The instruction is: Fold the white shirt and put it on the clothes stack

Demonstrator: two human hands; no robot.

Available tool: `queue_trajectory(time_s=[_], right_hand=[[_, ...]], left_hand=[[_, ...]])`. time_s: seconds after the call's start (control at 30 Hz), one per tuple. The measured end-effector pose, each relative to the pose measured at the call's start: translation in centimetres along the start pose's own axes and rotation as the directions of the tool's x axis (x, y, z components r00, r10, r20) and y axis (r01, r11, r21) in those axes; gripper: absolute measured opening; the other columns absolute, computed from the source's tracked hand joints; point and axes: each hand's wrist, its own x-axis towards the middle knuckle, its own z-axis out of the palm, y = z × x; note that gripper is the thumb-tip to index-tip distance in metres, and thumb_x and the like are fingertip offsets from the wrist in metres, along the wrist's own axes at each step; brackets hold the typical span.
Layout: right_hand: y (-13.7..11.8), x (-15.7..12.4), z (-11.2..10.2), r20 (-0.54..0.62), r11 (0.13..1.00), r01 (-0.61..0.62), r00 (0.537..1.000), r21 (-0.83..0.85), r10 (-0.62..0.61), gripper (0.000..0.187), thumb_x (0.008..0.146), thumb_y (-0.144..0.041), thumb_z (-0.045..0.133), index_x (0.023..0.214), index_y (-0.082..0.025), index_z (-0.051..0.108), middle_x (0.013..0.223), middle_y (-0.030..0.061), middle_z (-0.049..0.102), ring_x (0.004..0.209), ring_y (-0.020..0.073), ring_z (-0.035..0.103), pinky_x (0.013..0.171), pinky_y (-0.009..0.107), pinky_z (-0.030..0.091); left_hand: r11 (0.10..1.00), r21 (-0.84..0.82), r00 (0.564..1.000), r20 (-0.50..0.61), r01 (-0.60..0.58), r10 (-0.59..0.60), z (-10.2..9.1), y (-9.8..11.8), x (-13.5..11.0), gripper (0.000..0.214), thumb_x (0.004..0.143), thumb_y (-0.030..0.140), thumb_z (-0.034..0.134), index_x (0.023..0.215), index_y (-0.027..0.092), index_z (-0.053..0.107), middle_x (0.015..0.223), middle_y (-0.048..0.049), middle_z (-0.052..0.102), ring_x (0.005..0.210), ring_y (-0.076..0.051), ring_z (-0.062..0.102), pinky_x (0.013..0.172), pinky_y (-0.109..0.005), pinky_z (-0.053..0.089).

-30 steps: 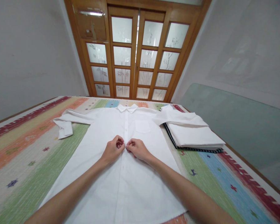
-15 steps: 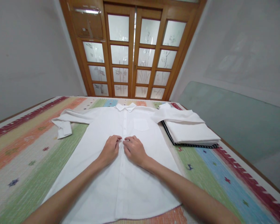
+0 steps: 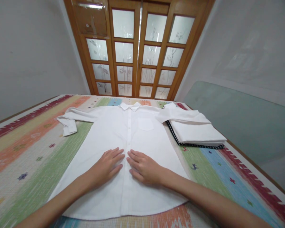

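Note:
A white long-sleeved shirt (image 3: 109, 133) lies spread front side up, its collar at the far end and its button strip running down the middle. Flat on the left half of the front rests my left hand (image 3: 110, 164), fingers stretched out and apart. On the other side of the button strip, my right hand (image 3: 143, 166) is also laid flat with its fingers extended. Neither hand grips anything. The left sleeve in view bends out over the cloth, while the right one lies across a stack of folded white clothes (image 3: 197, 133).
A striped, patterned cloth (image 3: 33, 158) covers the table under the shirt. Beneath the white stack shows a dark piece with white stitching or stripes (image 3: 197, 146). A pale green panel (image 3: 239, 117) leans along the right wall. Wooden glazed doors (image 3: 137, 60) stand at the far end.
Both hands have come down the button strip toward me. Their pinched fingers have opened and now lie flat on the shirt. The camera view has shifted slightly.

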Motion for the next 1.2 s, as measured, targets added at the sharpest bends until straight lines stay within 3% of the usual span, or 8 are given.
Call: queue_trajectory(time_s=[0.1,0.17,0.37,0.47,0.53,0.8,0.97,1.2], right_hand=[[-1.2,0.2,-2.0,0.123,0.995,-0.030,0.992,0.090,0.019,0.024,0.089,-0.028,0.055,0.083,-0.012,0.072,0.086,0.0121,0.072,0.087,0.0224,0.066,0.081,0.033,0.048],[-1.5,0.7,-2.8,0.180,0.971,-0.148,0.977,0.187,0.114,0.029,0.088,-0.030,0.058,0.064,-0.015,0.068,0.061,0.0046,0.066,0.062,0.0155,0.061,0.064,0.026,0.043],[-1.4,2.1,-1.9,0.190,0.736,-0.489,0.869,0.469,0.456,0.027,0.082,-0.038,0.067,0.070,-0.014,0.063,0.061,0.0004,0.063,0.055,0.0109,0.053,0.054,0.021,0.033],[-1.3,2.3,-1.2,0.207,0.661,-0.566,0.814,0.492,0.543,0.016,0.080,-0.027,0.064,0.070,-0.015,0.061,0.057,-0.0011,0.060,0.053,0.0110,0.052,0.054,0.021,0.033],[-1.1,2.2,-0.9,0.209,0.639,-0.568,0.809,0.518,0.550,0.003,0.075,-0.015,0.061,0.072,-0.015,0.061,0.054,-0.0030,0.058,0.052,0.0105,0.051,0.054,0.020,0.034],[0.1,0.4,0.3,0.159,0.604,-0.422,0.884,0.676,0.440,0.015,0.070,-0.006,0.054,0.076,-0.013,0.066,0.056,-0.0055,0.053,0.054,0.0086,0.047,0.053,0.018,0.034],[-0.3,0.3,0.0,0.125,0.624,-0.414,0.883,0.662,0.453,0.019,0.068,-0.006,0.056,0.084,-0.014,0.065,0.059,-0.0061,0.052,0.055,0.0086,0.046,0.054,0.018,0.034],[-0.4,0.4,0.1,0.127,0.555,-0.412,0.869,0.723,0.479,0.023,0.068,-0.005,0.055,0.088,-0.013,0.065,0.061,-0.0060,0.052,0.055,0.0081,0.045,0.053,0.018,0.034]], left_hand=[[0.999,-0.032,0.999,0.002,-0.035,0.035,-0.3,0.8,-0.2,0.033,0.092,0.028,0.052,0.123,0.023,0.062,0.136,-0.0091,0.057,0.127,-0.027,0.049,0.103,-0.047,0.043],[0.997,-0.063,0.999,-0.009,-0.036,0.036,-0.4,1.4,0.1,0.030,0.090,0.028,0.055,0.118,0.024,0.065,0.132,-0.0096,0.059,0.122,-0.027,0.052,0.100,-0.046,0.044],[0.976,-0.216,1.000,-0.011,-0.006,0.004,-0.8,2.8,1.3,0.040,0.083,0.007,0.051,0.114,0.025,0.068,0.105,-0.0074,0.066,0.098,-0.022,0.058,0.086,-0.038,0.048],[0.963,-0.268,0.999,0.003,0.039,-0.039,-0.8,3.0,1.7,0.035,0.084,0.006,0.047,0.104,0.022,0.071,0.095,-0.0063,0.067,0.092,-0.020,0.058,0.083,-0.035,0.047],[0.955,-0.283,0.995,0.014,0.095,-0.095,-0.9,3.1,1.9,0.028,0.086,0.011,0.049,0.098,0.020,0.072,0.090,-0.0063,0.066,0.089,-0.020,0.059,0.081,-0.034,0.047],[0.947,-0.262,0.982,0.088,0.186,-0.168,-1.0,3.8,2.3,0.019,0.085,0.021,0.053,0.088,0.018,0.071,0.081,-0.0047,0.061,0.079,-0.018,0.059,0.071,-0.029,0.045],[0.928,-0.294,0.973,0.090,0.229,-0.212,-0.7,4.0,2.8,0.014,0.081,0.019,0.053,0.083,0.016,0.066,0.079,-0.0050,0.063,0.074,-0.018,0.059,0.068,-0.028,0.043],[0.762,-0.530,0.926,0.155,0.373,-0.345,-1.1,4.0,2.9,0.016,0.078,0.029,0.055,0.079,0.017,0.065,0.070,-0.0018,0.065,0.065,-0.015,0.057,0.062,-0.025,0.043]])
